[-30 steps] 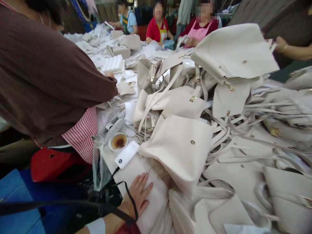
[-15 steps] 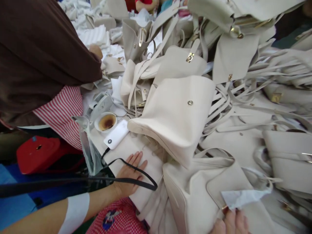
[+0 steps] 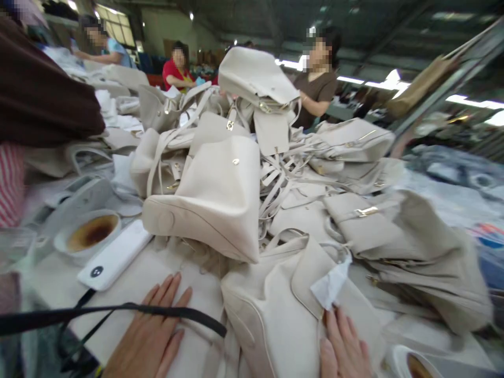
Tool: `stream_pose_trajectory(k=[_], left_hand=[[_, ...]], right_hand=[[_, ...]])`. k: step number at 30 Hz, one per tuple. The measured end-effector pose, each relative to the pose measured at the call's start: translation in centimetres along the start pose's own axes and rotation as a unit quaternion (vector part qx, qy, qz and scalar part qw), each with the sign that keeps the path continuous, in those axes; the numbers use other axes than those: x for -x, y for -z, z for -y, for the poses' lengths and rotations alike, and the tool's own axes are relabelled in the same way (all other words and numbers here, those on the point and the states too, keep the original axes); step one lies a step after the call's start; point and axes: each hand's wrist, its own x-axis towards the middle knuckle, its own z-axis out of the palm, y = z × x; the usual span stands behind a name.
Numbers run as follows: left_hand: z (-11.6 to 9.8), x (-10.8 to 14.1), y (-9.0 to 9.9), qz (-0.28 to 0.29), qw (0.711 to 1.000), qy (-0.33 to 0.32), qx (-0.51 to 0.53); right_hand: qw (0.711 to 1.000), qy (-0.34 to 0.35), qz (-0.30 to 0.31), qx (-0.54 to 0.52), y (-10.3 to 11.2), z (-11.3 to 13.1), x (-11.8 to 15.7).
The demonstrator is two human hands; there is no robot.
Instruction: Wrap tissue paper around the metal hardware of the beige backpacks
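Observation:
My left hand [image 3: 153, 328] lies flat, fingers spread, on a pale beige leather panel [image 3: 129, 286]. A black cord [image 3: 189, 314] crosses over its fingers. My right hand [image 3: 346, 341] rests with outstretched fingers on a beige handbag [image 3: 271, 310] that lies in front of me. Its fingertips are at the flap edge, just below a piece of white tissue [image 3: 333, 283] wrapped near the strap end. Whether they touch the tissue I cannot tell. Another beige bag [image 3: 220, 194] lies on its side behind, its base towards me.
A white power bank [image 3: 114, 257] with a black cable lies beside a bowl of brown liquid [image 3: 92, 233] at left. Another cup [image 3: 411, 362] stands at lower right. Beige bags and straps [image 3: 283, 173] pile up beyond. A co-worker's brown sleeve [image 3: 47, 89] reaches in at left; other people work behind.
The view has tilted up, bringing the far workers and the hall into sight. Both hands stay at about the same places on the leather and the bag.

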Motion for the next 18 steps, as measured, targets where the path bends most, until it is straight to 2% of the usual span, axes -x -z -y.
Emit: stream_pose_trajectory(k=[3,6,10,13,18], left_hand=[[0.9,0.3,-2.0,-0.061,0.998,-0.016,0.007],[1.4,0.5,-3.8,-0.128,0.991,-0.032,0.007],[1.5,0.3,-5.2,-0.179,0.984,0.0,0.028],[1.5,-0.2,-5.1,-0.168,0.984,0.032,0.048],[1.6,-0.8,-3.7,-0.117,0.991,0.026,0.054]], right_hand=[[1.0,-0.012,0.001,-0.025,-0.2,0.3,-0.6],[0.997,-0.047,-0.032,-0.057,0.3,1.9,-1.3],[0.993,-0.051,-0.048,-0.095,1.2,3.9,-2.0],[0.989,-0.049,-0.064,-0.122,1.2,4.3,-2.3],[0.975,-0.066,-0.098,-0.191,1.6,4.5,-2.4]])
